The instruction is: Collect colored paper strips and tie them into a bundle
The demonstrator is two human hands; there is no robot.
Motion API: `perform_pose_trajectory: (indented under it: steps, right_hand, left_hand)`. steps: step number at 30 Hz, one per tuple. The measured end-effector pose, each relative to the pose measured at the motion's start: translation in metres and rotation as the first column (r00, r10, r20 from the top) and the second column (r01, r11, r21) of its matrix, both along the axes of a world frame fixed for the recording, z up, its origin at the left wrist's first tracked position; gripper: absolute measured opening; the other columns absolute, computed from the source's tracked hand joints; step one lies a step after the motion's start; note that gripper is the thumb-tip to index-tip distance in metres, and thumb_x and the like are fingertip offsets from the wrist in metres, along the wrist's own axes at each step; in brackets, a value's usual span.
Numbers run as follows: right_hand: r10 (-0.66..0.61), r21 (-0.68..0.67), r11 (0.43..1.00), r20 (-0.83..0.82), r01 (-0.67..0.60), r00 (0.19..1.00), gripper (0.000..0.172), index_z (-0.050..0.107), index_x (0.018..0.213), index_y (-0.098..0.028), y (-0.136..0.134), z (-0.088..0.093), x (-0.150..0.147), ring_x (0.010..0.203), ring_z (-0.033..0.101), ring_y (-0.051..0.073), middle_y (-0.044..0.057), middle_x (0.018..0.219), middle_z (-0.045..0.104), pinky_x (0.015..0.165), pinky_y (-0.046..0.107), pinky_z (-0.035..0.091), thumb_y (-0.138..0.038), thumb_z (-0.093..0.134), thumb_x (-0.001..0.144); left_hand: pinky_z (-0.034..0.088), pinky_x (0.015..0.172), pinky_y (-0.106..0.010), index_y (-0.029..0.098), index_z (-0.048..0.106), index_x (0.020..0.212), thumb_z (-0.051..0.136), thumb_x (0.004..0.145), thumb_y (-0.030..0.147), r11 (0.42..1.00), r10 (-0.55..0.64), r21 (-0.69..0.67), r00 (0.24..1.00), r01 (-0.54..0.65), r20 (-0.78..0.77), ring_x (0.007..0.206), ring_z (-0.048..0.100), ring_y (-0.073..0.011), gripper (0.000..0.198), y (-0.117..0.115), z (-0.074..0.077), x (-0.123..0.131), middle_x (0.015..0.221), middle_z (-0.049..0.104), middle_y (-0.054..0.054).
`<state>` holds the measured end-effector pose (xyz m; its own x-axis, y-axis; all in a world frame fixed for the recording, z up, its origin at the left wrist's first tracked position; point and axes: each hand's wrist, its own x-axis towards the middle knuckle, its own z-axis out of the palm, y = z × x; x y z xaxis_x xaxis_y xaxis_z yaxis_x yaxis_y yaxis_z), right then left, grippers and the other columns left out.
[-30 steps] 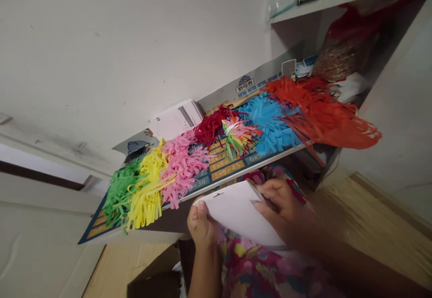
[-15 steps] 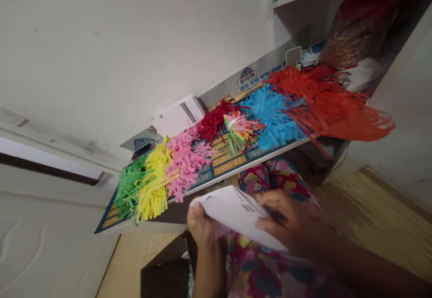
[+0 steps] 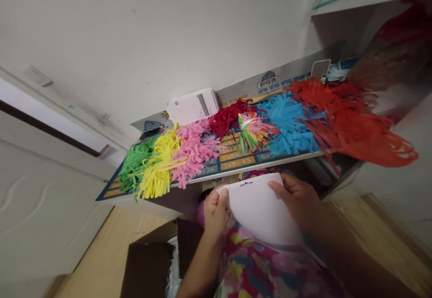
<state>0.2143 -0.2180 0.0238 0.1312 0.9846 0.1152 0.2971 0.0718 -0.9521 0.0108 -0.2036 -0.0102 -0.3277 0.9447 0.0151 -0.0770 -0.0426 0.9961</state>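
Between my two hands is a white card (image 3: 261, 210) with a hang-hole slot near its top edge, held over my lap and bowed in the middle. The thumb and fingers of my left hand (image 3: 216, 210) pinch its left upper corner. At the right upper corner, my right hand (image 3: 299, 196) grips it with the thumb on the near face. Beyond the card, on the desk, a small bundle of mixed-colour paper strips (image 3: 251, 133) is tied with something white. A stack of white printed cards (image 3: 194, 106) leans at the wall.
Cut paper strips lie along the desk (image 3: 236, 165): green (image 3: 138, 163), yellow (image 3: 162, 163), pink (image 3: 194, 149), dark red (image 3: 229, 118), blue (image 3: 290, 120) and orange-red (image 3: 354, 122), the last overhanging the edge. An open cardboard box (image 3: 148, 266) stands on the floor at left.
The card has turned so its plain face and slot face me and its folded, printed side no longer shows. My right hand has moved up to its upper corner. The view has shifted.
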Motion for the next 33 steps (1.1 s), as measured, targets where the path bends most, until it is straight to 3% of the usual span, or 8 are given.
perform_pose_trajectory:
  steps: [6, 10, 12, 16, 21, 27, 30, 33]
  right_hand:
    - [-0.015, 0.038, 0.999, -0.054, 0.017, 0.998, 0.039, 0.056, 0.066, -0.020, 0.003, -0.014, 0.006, 0.053, 0.042, 0.012, -0.003, 0.056, 0.049, 0.048, 0.023, 0.032, -0.055, 0.057, 0.084]
    - [0.020, 0.088, 0.996, 0.037, -0.023, 0.999, 0.035, 0.058, 0.068, -0.019, 0.008, -0.008, 0.017, 0.057, 0.047, 0.012, -0.002, 0.061, 0.054, 0.053, 0.023, 0.035, -0.049, 0.057, 0.086]
    - [0.001, 0.114, 0.993, 0.091, -0.012, 0.996, 0.032, 0.059, 0.070, -0.019, 0.009, -0.001, 0.020, 0.059, 0.048, 0.012, -0.002, 0.063, 0.056, 0.055, 0.023, 0.037, -0.047, 0.056, 0.087]
    - [-0.043, 0.092, 0.995, 0.088, 0.035, 0.995, 0.033, 0.058, 0.070, -0.018, 0.014, 0.002, 0.022, 0.060, 0.047, 0.011, -0.003, 0.063, 0.055, 0.054, 0.022, 0.036, -0.047, 0.055, 0.087]
    - [-0.015, 0.017, 1.000, 0.186, 0.012, 0.983, 0.037, 0.052, 0.064, -0.018, 0.026, -0.014, 0.028, 0.056, 0.041, 0.010, -0.005, 0.057, 0.047, 0.051, 0.022, 0.029, -0.047, 0.057, 0.087]
    - [-0.012, -0.048, 0.999, 0.242, 0.024, 0.970, 0.041, 0.059, 0.068, -0.019, 0.031, -0.031, 0.030, 0.057, 0.051, 0.012, -0.002, 0.059, 0.058, 0.052, 0.023, 0.034, -0.052, 0.051, 0.090]
    - [0.098, -0.093, 0.993, 0.221, -0.079, 0.970, 0.033, 0.068, 0.079, -0.020, 0.049, -0.020, 0.045, 0.060, 0.059, 0.015, 0.000, 0.066, 0.066, 0.054, 0.024, 0.040, -0.050, 0.054, 0.087]
    - [0.091, 0.009, 0.995, 0.285, -0.098, 0.954, 0.030, 0.071, 0.103, -0.024, 0.110, 0.014, 0.072, 0.079, 0.068, 0.020, 0.004, 0.090, 0.075, 0.069, 0.028, 0.050, -0.045, 0.059, 0.086]
  left_hand:
    - [0.046, 0.050, -0.024, 0.009, 0.075, 0.071, 0.086, 0.053, 0.050, 0.970, -0.226, -0.061, 0.967, 0.234, 0.118, 0.052, 0.057, -0.0142, 0.047, 0.008, 0.026, 0.009, 0.062, 0.069, -0.006]
    - [0.042, 0.052, -0.022, 0.010, 0.079, 0.074, 0.083, 0.064, 0.046, 0.876, -0.474, -0.132, 0.878, 0.464, -0.060, 0.054, 0.055, -0.0130, 0.038, 0.019, 0.032, -0.001, 0.063, 0.069, -0.005]
    - [0.045, 0.057, -0.023, 0.012, 0.080, 0.077, 0.083, 0.065, 0.044, 0.877, -0.477, -0.147, 0.867, 0.458, -0.142, 0.060, 0.058, -0.0152, 0.034, 0.028, 0.026, -0.004, 0.069, 0.072, -0.006]
    - [0.048, 0.057, -0.025, 0.013, 0.081, 0.079, 0.086, 0.057, 0.049, 0.859, -0.482, -0.213, 0.876, 0.466, -0.030, 0.061, 0.060, -0.0182, 0.043, 0.045, 0.015, 0.002, 0.069, 0.073, -0.007]
    - [0.044, 0.047, -0.023, 0.016, 0.071, 0.055, 0.087, 0.055, 0.047, 0.794, -0.586, -0.226, 0.810, 0.564, -0.037, 0.051, 0.053, -0.0150, 0.035, 0.059, 0.012, 0.009, 0.052, 0.059, -0.001]
    - [0.035, 0.046, -0.021, 0.015, 0.065, 0.049, 0.084, 0.059, 0.052, 0.848, -0.476, -0.223, 0.876, 0.480, 0.076, 0.047, 0.044, -0.0111, 0.043, 0.061, 0.000, 0.023, 0.049, 0.052, 0.000]
    - [0.032, 0.048, -0.021, 0.014, 0.066, 0.050, 0.083, 0.061, 0.054, 0.866, -0.444, -0.216, 0.893, 0.450, 0.077, 0.049, 0.041, -0.0103, 0.044, 0.063, -0.004, 0.023, 0.050, 0.050, 0.000]
    - [0.032, 0.051, -0.022, 0.015, 0.068, 0.053, 0.081, 0.062, 0.054, 0.885, -0.407, -0.217, 0.911, 0.413, 0.074, 0.053, 0.042, -0.0116, 0.042, 0.068, -0.003, 0.015, 0.053, 0.053, -0.001]
